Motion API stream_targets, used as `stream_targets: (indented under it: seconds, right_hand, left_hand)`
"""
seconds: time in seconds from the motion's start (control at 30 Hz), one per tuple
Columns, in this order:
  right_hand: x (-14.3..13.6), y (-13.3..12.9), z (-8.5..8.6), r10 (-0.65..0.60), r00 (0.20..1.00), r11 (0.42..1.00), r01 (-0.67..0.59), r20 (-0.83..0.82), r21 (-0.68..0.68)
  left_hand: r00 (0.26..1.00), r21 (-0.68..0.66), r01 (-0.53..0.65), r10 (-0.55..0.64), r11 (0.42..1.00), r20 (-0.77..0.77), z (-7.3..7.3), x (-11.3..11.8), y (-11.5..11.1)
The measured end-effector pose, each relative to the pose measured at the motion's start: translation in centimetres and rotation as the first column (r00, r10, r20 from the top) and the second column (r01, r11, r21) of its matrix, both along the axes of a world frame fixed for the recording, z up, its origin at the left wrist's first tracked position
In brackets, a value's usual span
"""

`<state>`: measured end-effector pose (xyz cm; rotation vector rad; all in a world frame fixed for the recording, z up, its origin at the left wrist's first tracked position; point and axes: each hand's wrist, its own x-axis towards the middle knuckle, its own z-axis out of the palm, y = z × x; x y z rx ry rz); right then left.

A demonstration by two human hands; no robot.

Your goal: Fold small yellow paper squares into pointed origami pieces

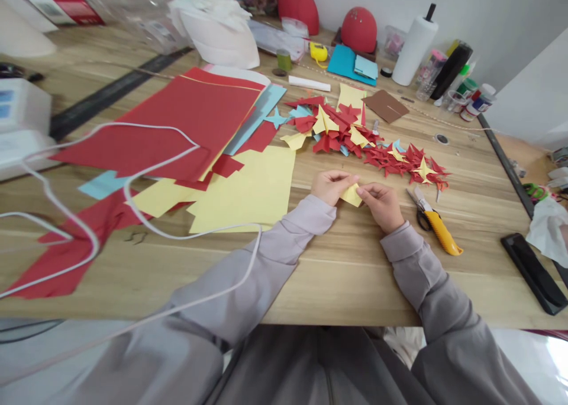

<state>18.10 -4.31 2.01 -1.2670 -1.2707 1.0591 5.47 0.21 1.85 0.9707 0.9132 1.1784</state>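
Between my two hands, just above the wooden table (341, 280), is a small folded piece of yellow paper (352, 196). The fingers of my left hand (332, 186) pinch its upper left side. My right hand (381, 203) grips its right edge between thumb and fingers. Beyond the hands lies a heap of red, yellow and blue folded paper pieces (341, 127), some star-shaped. A smaller pile of red and yellow paper stars (403, 162) reaches toward the right. Scissors (419, 201) and a yellow-handled cutter (444, 233) rest right of my right hand.
Red sheets (177, 121) and a large yellow sheet (248, 186) spread over the left. A white cable (195, 236) loops across them and over my left sleeve. A black case (532, 272) lies at the right. Bottles (478, 100), a paper roll (412, 50) and a tape measure (318, 51) line the back.
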Motion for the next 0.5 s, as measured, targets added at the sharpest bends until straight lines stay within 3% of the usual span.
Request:
stream_targets:
  seconds: [0.27, 0.5]
  right_hand:
    - [-0.11, 0.01, 0.10, -0.025, 1.000, 1.000, 0.025, 0.005, 0.004]
    - [-0.11, -0.01, 0.13, -0.033, 0.999, 0.999, 0.033, 0.029, 0.011]
  left_hand:
    - [1.000, 0.031, -0.011, 0.012, 0.999, -0.013, -0.11, 0.13, -0.01]
    - [0.998, 0.069, 0.054, -0.052, 0.996, -0.039, 0.00, 0.10, -0.06]
